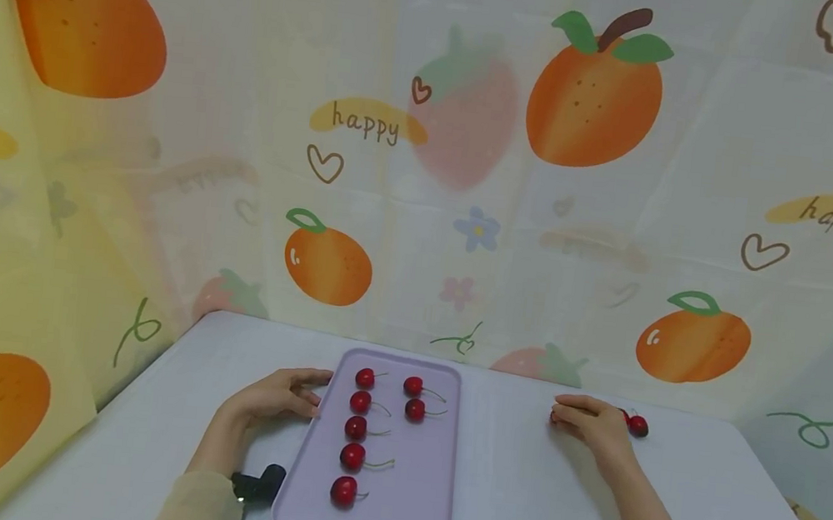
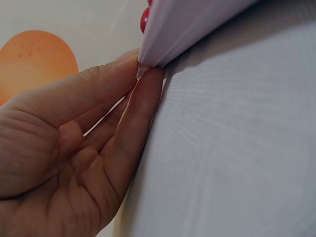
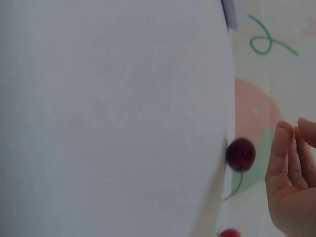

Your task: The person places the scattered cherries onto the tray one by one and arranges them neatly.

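A pale purple tray (image 1: 409, 494) lies on the table. Red cherries with stems stand on it in two columns, several in the left one, such as a cherry (image 1: 352, 456), and two on the right, including a cherry (image 1: 414, 410). My left hand (image 1: 275, 397) pinches the tray's left edge between thumb and fingers, as the left wrist view shows close up. To the right of the tray, my right hand (image 1: 592, 428) hovers over the table with fingers nearly straight. Just by its fingertips is a dark cherry (image 3: 241, 154), mostly covered by the hand in the head view.
More cherries (image 1: 638, 426) lie on the table behind the right hand. A white cloth covers the table (image 1: 508, 486). Fruit-printed curtains (image 1: 452, 280) hang along its back and left side. Dark wrist-camera mounts (image 1: 259, 486) sit at both wrists.
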### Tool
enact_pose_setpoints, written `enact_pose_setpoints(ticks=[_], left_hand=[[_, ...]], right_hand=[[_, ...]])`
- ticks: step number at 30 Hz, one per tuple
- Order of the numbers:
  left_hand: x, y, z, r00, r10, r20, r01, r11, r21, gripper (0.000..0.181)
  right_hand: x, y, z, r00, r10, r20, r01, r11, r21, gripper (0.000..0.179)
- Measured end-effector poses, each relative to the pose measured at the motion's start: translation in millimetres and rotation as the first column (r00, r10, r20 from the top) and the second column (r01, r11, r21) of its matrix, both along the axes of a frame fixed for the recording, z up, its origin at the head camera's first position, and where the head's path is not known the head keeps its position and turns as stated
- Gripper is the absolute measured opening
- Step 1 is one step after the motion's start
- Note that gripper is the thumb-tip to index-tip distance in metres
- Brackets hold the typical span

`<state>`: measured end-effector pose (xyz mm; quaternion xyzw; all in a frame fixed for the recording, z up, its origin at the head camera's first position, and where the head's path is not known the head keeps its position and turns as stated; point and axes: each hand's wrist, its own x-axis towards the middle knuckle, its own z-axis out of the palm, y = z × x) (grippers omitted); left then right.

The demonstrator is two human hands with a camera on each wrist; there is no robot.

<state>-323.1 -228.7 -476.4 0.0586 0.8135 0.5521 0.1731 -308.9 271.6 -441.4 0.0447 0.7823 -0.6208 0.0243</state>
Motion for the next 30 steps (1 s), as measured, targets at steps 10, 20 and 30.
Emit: enact_pose_setpoints(ticks=[10,20,30], left_hand=[[0.8,-0.5,-0.4,1.000,-0.004,-0.005,0.004,1.000,-0.004,0.072],[0.5,-0.3,-1.5,0.999,-0.030,-0.016,0.031,0.999,0.014,0.070],[1.4,-0.9,-1.2,0.999,-0.029,-0.021,0.029,1.000,0.012,0.071]], right_hand=[[3.2,27.6,-4.9,0.996,-0.089,-0.031,0.087,0.995,-0.044,0.026],[5.0,39.8,-16.1,0.988,-0.151,0.016,0.146,0.973,0.176,0.048],[3.5,45.0,-21.9,0.988,-0.149,0.035,0.133,0.949,0.285,0.045]])
